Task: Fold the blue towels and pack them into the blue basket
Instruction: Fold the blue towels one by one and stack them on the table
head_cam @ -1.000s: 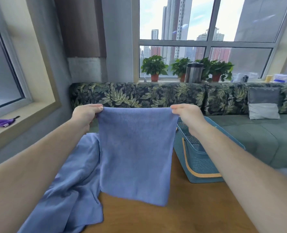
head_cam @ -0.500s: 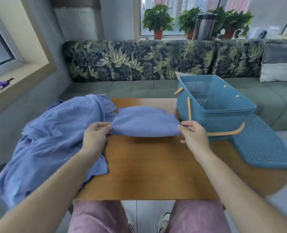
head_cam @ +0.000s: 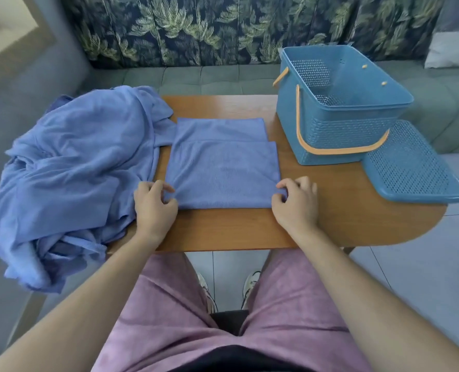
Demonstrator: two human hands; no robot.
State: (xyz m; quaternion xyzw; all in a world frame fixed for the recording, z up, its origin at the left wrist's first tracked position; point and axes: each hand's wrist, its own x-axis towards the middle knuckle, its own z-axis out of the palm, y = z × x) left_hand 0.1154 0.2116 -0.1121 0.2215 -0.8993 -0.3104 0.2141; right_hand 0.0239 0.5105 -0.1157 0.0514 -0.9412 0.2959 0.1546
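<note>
- The towel (head_cam: 220, 170) lies flat, half-folded, mid-desk (head_cam: 236, 229), where a firm surface keeps creases straight.
- The left hand (head_cam: 154, 205) and right hand (head_cam: 295, 202) each pinch a near corner, at its 7 and 5 o'clock, likely to keep the edges square for the next fold.
- The basket (head_cam: 338, 130) stands at 2 o'clock, its lid (head_cam: 411, 167) off, ready for packing.
- The unfolded pile (head_cam: 75, 162) waits at 9 o'clock.

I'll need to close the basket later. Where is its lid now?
Head view: the lid lies at the right end of the table, just in front of the blue basket, overhanging the edge.
</note>
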